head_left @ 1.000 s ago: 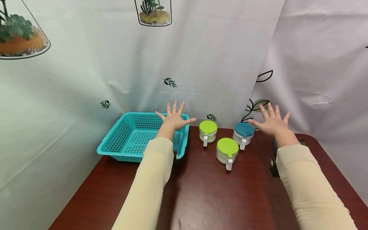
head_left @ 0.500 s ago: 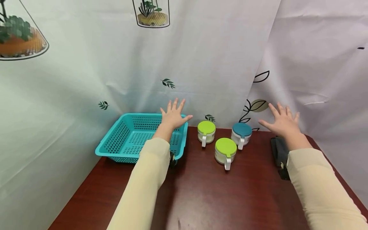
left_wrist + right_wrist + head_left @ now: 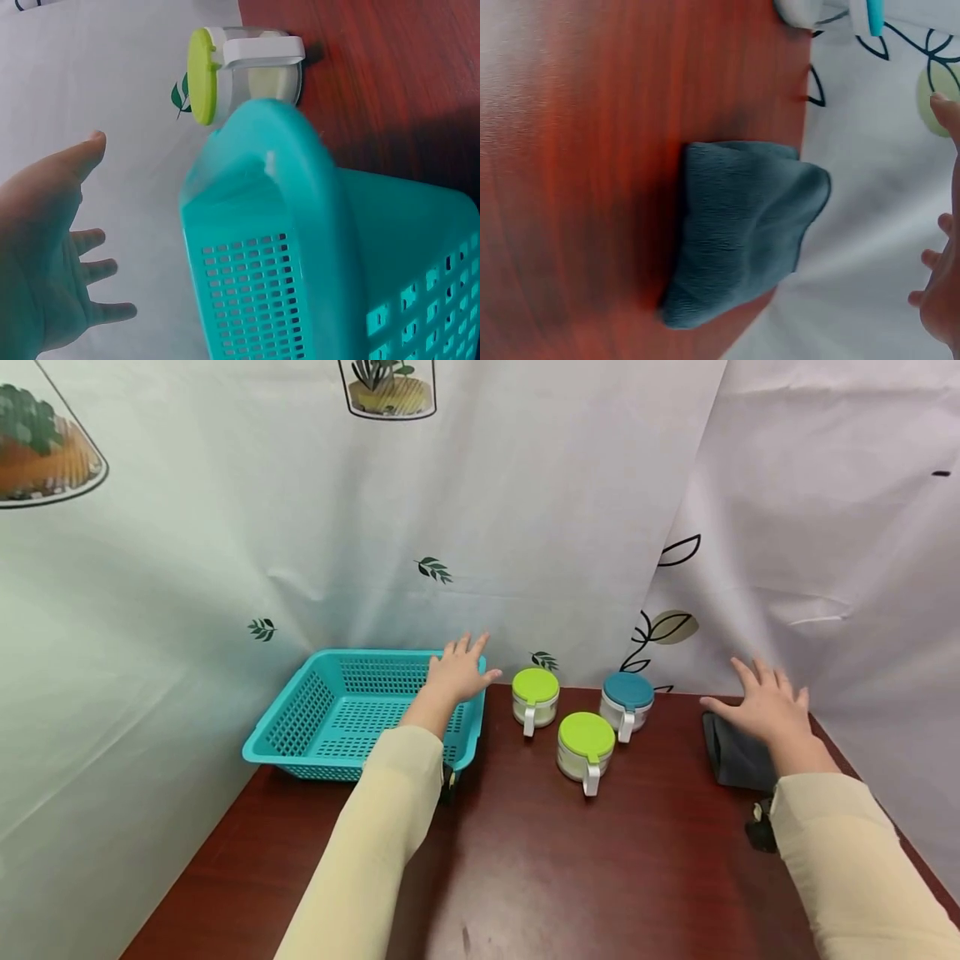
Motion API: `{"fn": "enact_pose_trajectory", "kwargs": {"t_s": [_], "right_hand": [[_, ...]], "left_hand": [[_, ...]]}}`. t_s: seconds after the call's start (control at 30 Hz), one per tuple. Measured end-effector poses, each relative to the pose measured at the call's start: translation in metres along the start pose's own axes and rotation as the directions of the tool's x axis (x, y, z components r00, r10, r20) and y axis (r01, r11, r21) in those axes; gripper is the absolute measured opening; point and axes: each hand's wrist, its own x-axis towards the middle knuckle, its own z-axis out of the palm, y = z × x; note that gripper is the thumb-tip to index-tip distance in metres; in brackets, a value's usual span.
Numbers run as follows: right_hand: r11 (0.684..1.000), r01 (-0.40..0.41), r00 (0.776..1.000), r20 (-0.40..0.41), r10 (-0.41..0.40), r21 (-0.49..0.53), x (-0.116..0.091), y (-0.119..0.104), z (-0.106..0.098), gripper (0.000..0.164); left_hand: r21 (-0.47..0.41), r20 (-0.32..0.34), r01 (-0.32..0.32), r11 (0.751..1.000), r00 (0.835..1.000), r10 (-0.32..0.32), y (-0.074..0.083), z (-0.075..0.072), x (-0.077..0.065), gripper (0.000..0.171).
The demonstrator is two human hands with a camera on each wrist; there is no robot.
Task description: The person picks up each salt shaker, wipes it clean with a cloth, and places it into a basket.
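Note:
Over the right rim of a turquoise plastic basket (image 3: 292,710), my left hand (image 3: 456,678) hovers with fingers spread, holding nothing. The left wrist view shows that hand (image 3: 52,255) apart from the basket's rim (image 3: 285,150). My right hand (image 3: 768,710) is held above a folded dark grey cloth (image 3: 738,756), fingers spread and apart from it. In the right wrist view the cloth (image 3: 739,232) lies on the table near its back edge. Between the hands stand two lidded jars with green lids, a rear one (image 3: 536,697) and a front one (image 3: 586,747), and a blue-lidded jar (image 3: 627,703).
The dark red wooden table (image 3: 540,868) carries everything. A pale printed curtain (image 3: 540,527) hangs right behind and beside it. The jars' white handles (image 3: 592,779) point toward me. A black strap device (image 3: 761,827) sits at my right wrist.
My right hand has moved right and lower, and now hovers over the cloth, which has come into fuller view. My left hand has lowered slightly; its fingers look less stretched. Basket and jars stay put.

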Motion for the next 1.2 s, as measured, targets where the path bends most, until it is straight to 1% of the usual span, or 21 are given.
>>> {"fn": "enact_pose_trajectory", "kwargs": {"t_s": [0.23,0.5,0.63,0.73,0.97,1.1,1.2], "right_hand": [[0.999,-0.043,0.998,0.041,0.042,0.005,-0.014,0.013,0.019,0.094],[0.996,-0.089,0.991,0.099,0.085,0.033,-0.029,0.023,0.041,0.094],[0.995,-0.102,0.987,0.129,0.098,0.024,-0.036,0.025,0.051,0.096],[0.995,-0.099,0.987,0.132,0.096,0.016,-0.042,0.027,0.057,0.096],[0.993,-0.11,0.99,0.097,0.106,0.041,-0.053,0.031,0.066,0.093],[0.985,-0.164,0.982,0.102,0.158,0.06,-0.056,0.034,0.07,0.096],[0.97,-0.234,0.969,0.102,0.226,0.069,-0.059,0.035,0.071,0.1]], "left_hand": [[0.007,0.033,-0.004,1.0,0.999,0.003,0.0,0.005,-0.001,0.072],[0.02,0.034,0.007,1.0,0.999,-0.007,-0.003,0.012,0.003,0.072],[0.023,0.035,0.006,1.0,0.999,-0.007,-0.003,0.013,0.004,0.072],[0.02,0.037,0.007,1.0,0.999,-0.008,-0.002,0.014,0.005,0.071],[0.017,0.033,0.009,1.0,0.999,-0.01,-0.001,0.015,0.005,0.071],[0.015,0.031,0.005,1.0,0.999,-0.006,-0.001,0.014,0.004,0.071],[0.007,0.031,0.0,1.0,1.0,-0.001,0.0,0.014,0.003,0.071]]}}
